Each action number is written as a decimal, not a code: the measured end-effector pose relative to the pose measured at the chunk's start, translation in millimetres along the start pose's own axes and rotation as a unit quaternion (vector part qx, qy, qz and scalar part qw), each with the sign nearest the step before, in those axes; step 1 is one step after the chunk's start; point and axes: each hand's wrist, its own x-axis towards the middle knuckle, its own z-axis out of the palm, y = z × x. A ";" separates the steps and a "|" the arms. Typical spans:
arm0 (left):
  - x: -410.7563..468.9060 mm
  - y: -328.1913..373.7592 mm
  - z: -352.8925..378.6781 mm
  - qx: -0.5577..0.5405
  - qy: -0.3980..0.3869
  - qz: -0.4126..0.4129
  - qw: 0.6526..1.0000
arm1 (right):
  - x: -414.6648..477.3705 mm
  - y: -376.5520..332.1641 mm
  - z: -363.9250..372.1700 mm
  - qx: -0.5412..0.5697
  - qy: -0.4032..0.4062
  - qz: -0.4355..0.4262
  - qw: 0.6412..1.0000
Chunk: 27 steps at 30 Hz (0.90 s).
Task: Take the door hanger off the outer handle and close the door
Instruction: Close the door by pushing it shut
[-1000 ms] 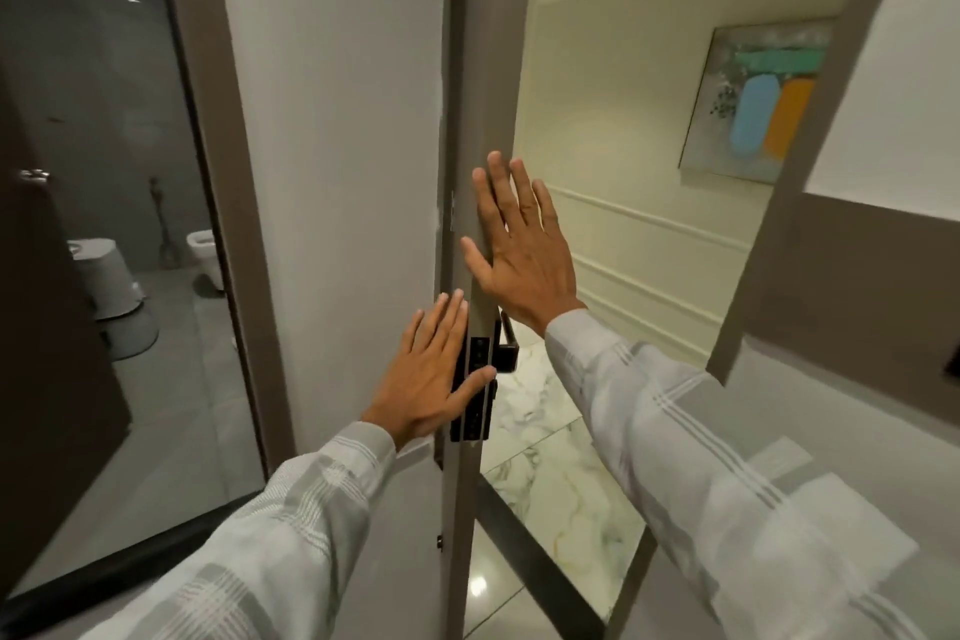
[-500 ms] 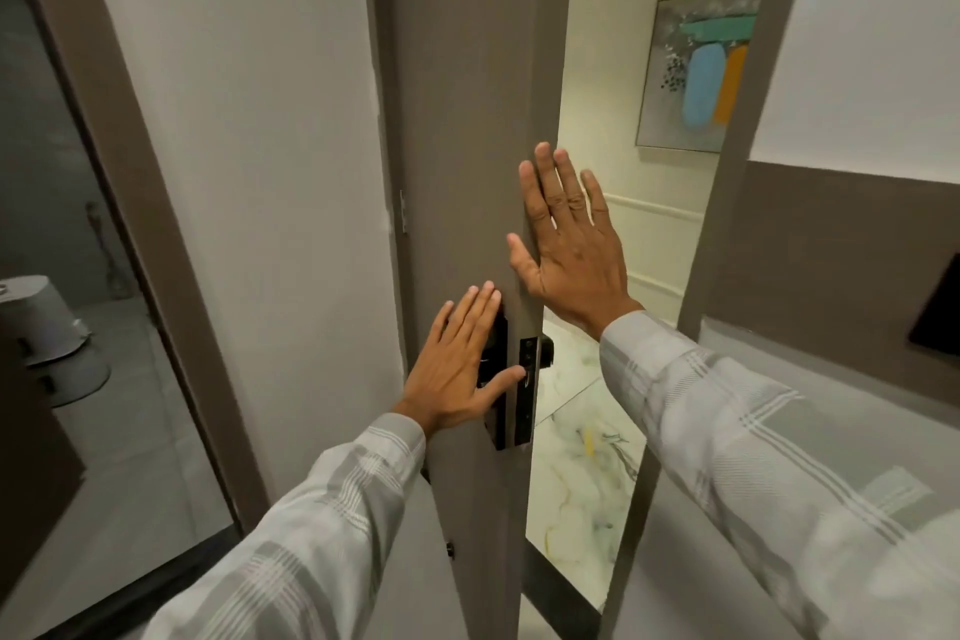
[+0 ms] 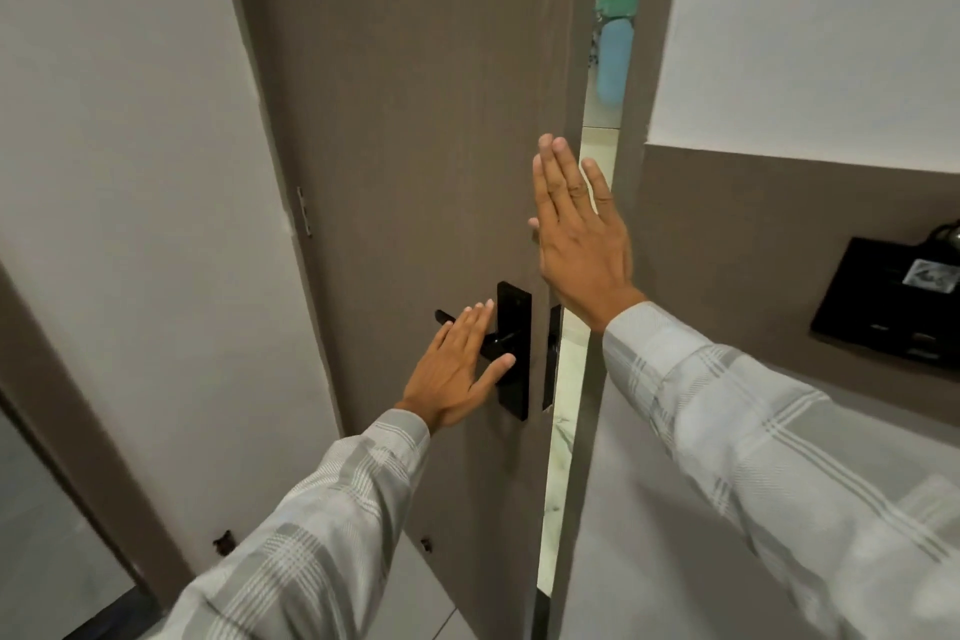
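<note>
Door (image 3: 415,120) has swung most of the way shut over the last second, only a thin gap past the right hand (image 3: 579,244) fingertips. Both hands flat, fingers spread, gripping nothing; left hand (image 3: 457,369) covers the handle (image 3: 447,317). Can't see any hanger, so probably just the final push left.

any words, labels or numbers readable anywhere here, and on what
None can be read.
Black wall panel: a small pale sticker at its upper right, too blurred to read.
Black lock plate on the door: no visible marking.
Wall picture seen through the gap: colour shapes only, no text.
</note>
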 end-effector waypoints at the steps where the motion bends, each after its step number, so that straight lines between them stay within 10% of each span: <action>1: 5.5 -2.2 6.1 0.006 -0.006 0.001 1.000 | 0.7 3.0 5.5 -0.033 -0.011 0.003 0.999; 27: 123.6 -50.5 59.7 0.016 -0.040 0.169 0.985 | 46.2 7.1 65.5 -0.137 -0.186 0.136 0.963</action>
